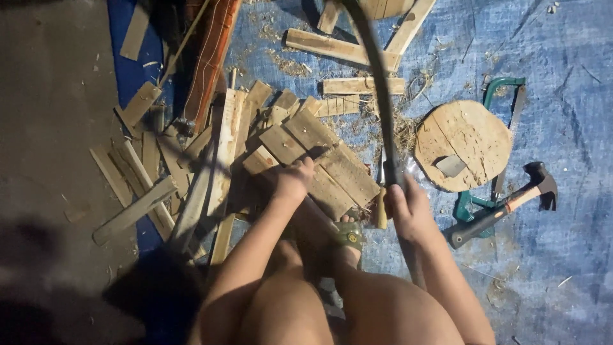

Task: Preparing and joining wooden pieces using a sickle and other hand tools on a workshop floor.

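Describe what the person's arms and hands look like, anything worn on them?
Both forearms are bare, with no sleeves in view. The left hand and right hand wear no gloves, and no watch, ring or band shows on either wrist. The dim light hides finer detail.

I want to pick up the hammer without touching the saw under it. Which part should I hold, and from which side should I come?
Grip the hammer by its dark handle end, at its lower left, coming from the side near the right hand. The handle lies slanted, with the head far up right. The green saw lies partly beneath it, so close the fingers where the grip juts past the saw frame.
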